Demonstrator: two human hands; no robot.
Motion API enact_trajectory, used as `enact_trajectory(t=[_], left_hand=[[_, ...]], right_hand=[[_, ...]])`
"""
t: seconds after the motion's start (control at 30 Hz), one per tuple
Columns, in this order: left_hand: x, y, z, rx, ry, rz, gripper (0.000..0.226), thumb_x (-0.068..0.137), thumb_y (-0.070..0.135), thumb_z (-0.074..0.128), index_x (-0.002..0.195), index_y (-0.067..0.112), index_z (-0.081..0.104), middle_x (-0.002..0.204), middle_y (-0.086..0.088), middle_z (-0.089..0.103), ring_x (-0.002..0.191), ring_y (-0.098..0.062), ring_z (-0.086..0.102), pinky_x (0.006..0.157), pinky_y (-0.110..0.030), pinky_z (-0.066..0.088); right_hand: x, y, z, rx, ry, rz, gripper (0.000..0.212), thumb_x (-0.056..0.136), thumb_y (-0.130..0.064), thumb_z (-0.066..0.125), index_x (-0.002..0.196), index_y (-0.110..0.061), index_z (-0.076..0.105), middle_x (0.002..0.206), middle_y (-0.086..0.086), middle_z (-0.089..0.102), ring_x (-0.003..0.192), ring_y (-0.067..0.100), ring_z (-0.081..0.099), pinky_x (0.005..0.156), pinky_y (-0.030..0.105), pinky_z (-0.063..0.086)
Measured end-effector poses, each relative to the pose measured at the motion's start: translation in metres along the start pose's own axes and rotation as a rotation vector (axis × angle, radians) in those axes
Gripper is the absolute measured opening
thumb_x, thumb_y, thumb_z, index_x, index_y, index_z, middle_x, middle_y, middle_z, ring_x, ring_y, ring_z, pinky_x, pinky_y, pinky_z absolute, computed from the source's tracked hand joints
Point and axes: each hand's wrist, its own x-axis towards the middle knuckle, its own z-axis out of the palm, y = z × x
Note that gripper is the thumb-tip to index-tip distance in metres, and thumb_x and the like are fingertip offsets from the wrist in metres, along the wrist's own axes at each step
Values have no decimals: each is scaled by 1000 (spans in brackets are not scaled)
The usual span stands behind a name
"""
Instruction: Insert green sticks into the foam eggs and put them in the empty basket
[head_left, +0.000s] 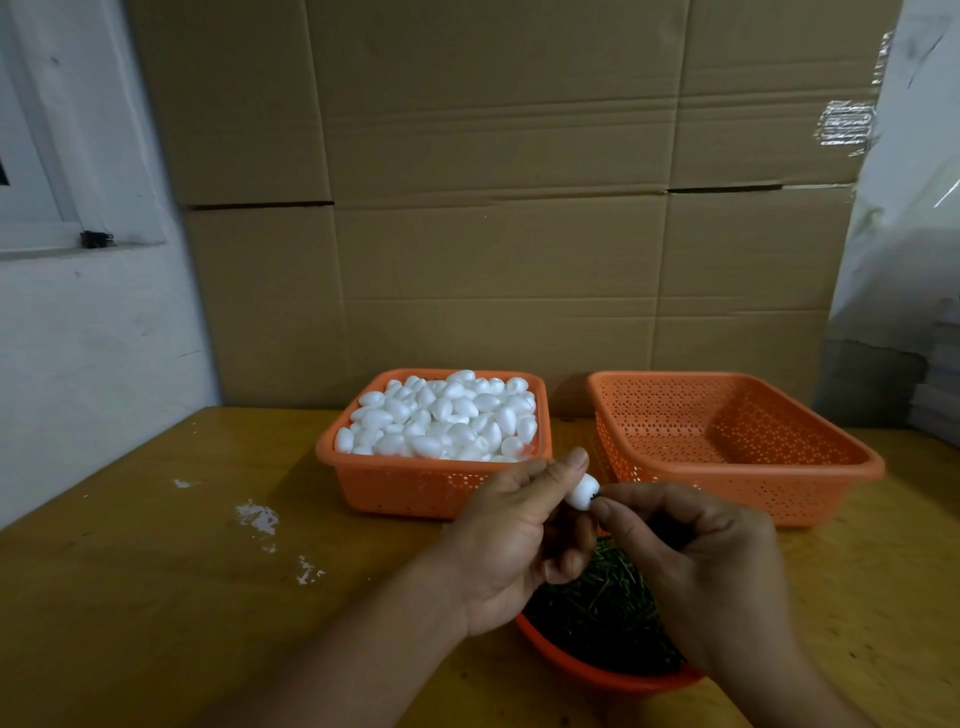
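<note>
over the bowl of green sticks (597, 613), your left hand (514, 540) pinches a foam egg (582, 491), long axis aimed right at your right hand (696, 551), whose fingertips pinch a stick (595, 497) at the egg's end; empty basket (810, 470) lies right, nearer that hand.

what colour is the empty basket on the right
Orange, perforated with small holes: the empty basket, seen in the head view.

Cardboard wall (498, 208): no print or label can be read.
Orange baskets (852, 457): no brand or number shows.
Tape patch (844, 124): shiny, no legible text.
Table (156, 597): no writing.
</note>
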Motion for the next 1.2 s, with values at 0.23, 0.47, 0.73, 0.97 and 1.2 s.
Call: enact_trajectory(t=[0.23,0.47,0.73,0.97,1.2], left_hand=[[0,0,1,74,21,91,35,82,47,68,89,12,63,62,-4,56,46,-13,48,43,-19,29],[2,-1,0,67,-46,147,15,86,29,76,85,14,74,68,-4,59,54,-14,52,48,-21,35],[1,-1,-2,225,5,231,35,90,35,68,88,0,66,65,0,56,52,-11,49,47,-19,35],[1,-2,-4,382,20,331,25,98,32,64,77,19,68,63,1,58,51,-11,50,48,-18,39],[1,0,-5,448,23,367,25,98,32,64,77,20,69,61,2,57,49,-9,50,48,-16,40]], right_hand=[[0,5,-1,-54,-6,37,9,77,-23,79,79,-32,78,68,-15,74,59,2,68,52,9,47],[1,8,-2,-37,-8,62,12,83,-14,78,82,-26,80,67,-12,75,53,-1,65,50,6,42],[1,6,-1,-37,-26,29,16,84,-13,76,81,-29,78,68,-12,74,56,0,67,51,11,47],[0,8,-2,-87,-23,20,19,85,-12,76,78,-30,77,69,-14,74,61,4,70,55,17,52],[0,6,-3,-94,-54,36,17,86,-12,75,80,-27,78,71,-10,75,65,8,71,59,23,55]])
